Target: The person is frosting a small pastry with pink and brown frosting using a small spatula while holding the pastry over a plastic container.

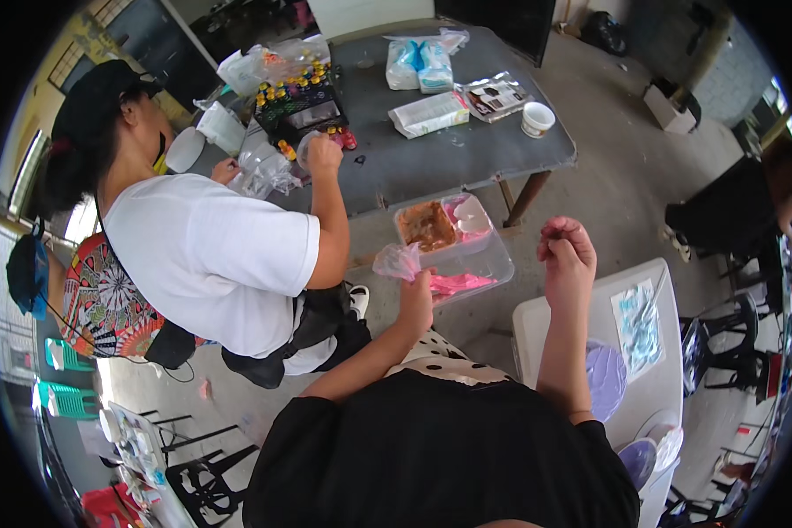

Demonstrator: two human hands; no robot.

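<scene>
My left hand (418,297) pinches the bag (397,261); my right hand (568,250) curls, contents unclear. Bag likely light, limp: hold it bunched.

Ahead, the far surface (387,180) carries a box (315,116) at its left, packs (420,66) toward its back edge and a tub (538,120) at its right corner. A co-worker (211,216) stands left. On this side lies a container (500,264), a bag (399,261) in the left hand (417,299) at its left, the right hand (569,248) to its right. The side surface (537,326), rightmost, bears a sheet (638,326) behind a round board (607,380).
</scene>
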